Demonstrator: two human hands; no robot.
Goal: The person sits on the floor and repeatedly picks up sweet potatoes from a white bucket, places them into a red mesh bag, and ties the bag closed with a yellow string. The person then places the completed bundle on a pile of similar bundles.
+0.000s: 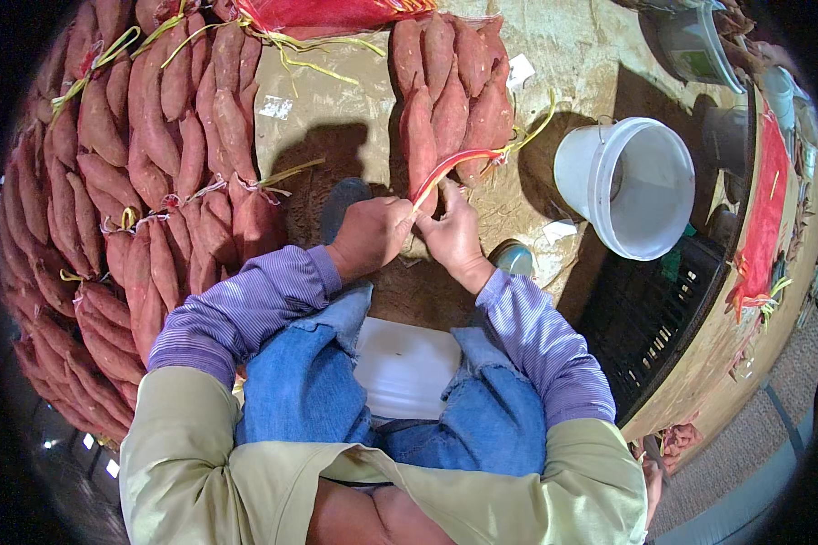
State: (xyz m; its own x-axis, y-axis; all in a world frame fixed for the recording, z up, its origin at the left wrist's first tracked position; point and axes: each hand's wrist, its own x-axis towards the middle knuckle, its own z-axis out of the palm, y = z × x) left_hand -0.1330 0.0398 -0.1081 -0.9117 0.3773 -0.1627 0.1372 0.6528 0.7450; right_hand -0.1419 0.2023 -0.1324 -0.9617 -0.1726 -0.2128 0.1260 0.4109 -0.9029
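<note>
Between my knees and a red net bag of sweet potatoes (450,102), both my hands meet at the bag's near end. My left hand (375,228) is closed on a gathered end of red netting with a yellowish edge (443,170). My right hand (453,228) pinches the same netting, thumb and fingers close to my left hand. The netting curves up to the right over the sweet potatoes, where a yellow tie string (535,133) sticks out.
Filled bags of sweet potatoes (157,136) are piled at the left. Flat red net bags (334,12) lie at the top. A white bucket (603,184) stands at the right, beside a black plastic crate (644,320). Paper scraps (520,70) lie on the floor.
</note>
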